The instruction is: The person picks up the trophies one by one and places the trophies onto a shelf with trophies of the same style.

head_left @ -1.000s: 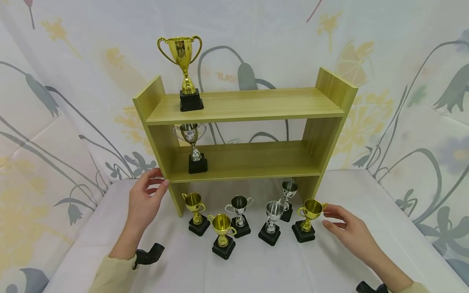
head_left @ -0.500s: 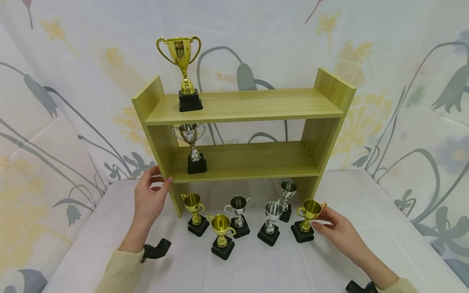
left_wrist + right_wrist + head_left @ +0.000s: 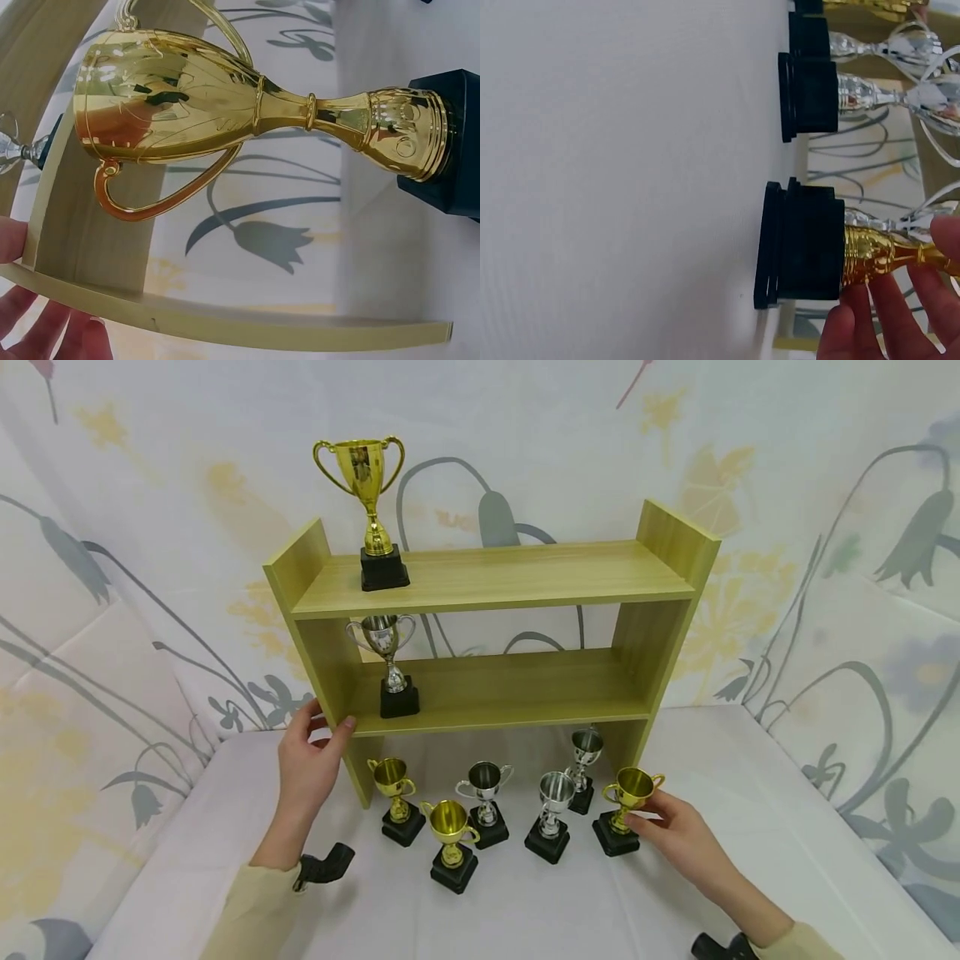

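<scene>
My left hand (image 3: 306,777) holds the left side panel of a wooden shelf (image 3: 517,575), thumb at the middle board's end and fingers outside the panel. In the left wrist view, fingertips (image 3: 45,334) show beyond the panel edge. At the right, my right hand (image 3: 686,843) pinches the stem of a small gold trophy cup (image 3: 634,783) between thumb and fingers. Its black base (image 3: 806,244) is close over the white cloth in the right wrist view. Left of it stand two small silver trophies, one (image 3: 557,789) in front and another (image 3: 587,745) behind.
A large gold trophy (image 3: 365,468) stands on the top board's left end, a silver trophy (image 3: 382,635) below it on the middle board. Before the shelf stand two gold trophies, one (image 3: 392,774) left, one (image 3: 449,820) nearer, and a silver trophy (image 3: 486,779).
My right hand has moved left from the gold trophy's handle to its stem and taken hold. My left hand has moved slightly right, its thumb now on the shelf's front edge.
</scene>
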The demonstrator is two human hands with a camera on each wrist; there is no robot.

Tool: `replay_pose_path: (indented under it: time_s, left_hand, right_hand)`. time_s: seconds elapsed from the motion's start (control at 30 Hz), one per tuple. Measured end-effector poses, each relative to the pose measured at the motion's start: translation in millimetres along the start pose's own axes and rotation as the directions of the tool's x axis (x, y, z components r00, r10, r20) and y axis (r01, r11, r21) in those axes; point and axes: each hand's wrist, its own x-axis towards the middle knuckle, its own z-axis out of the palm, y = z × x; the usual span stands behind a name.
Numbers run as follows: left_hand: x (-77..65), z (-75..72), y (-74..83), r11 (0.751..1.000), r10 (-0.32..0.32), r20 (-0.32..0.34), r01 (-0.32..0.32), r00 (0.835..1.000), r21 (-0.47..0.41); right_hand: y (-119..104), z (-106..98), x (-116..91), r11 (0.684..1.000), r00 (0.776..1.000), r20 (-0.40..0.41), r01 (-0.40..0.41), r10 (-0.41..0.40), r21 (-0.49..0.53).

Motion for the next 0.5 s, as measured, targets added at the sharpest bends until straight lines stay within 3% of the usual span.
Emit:
replay_pose_path:
  time_s: [0.23,0.5]
  left_hand:
    - [2.4,1.0,0.7,0.998,-0.032,0.015,0.033,0.999,-0.049]
    - [4.0,5.0,1.0,0.998,-0.033,0.01,0.033,0.999,-0.046]
  right_hand:
    - [0.8,7.7,2.2,0.996,1.0,0.01,0.007,-0.008,0.084]
    - [3.1,10.9,2.5,1.0,1.0,-0.014,0.023,-0.023,0.015]
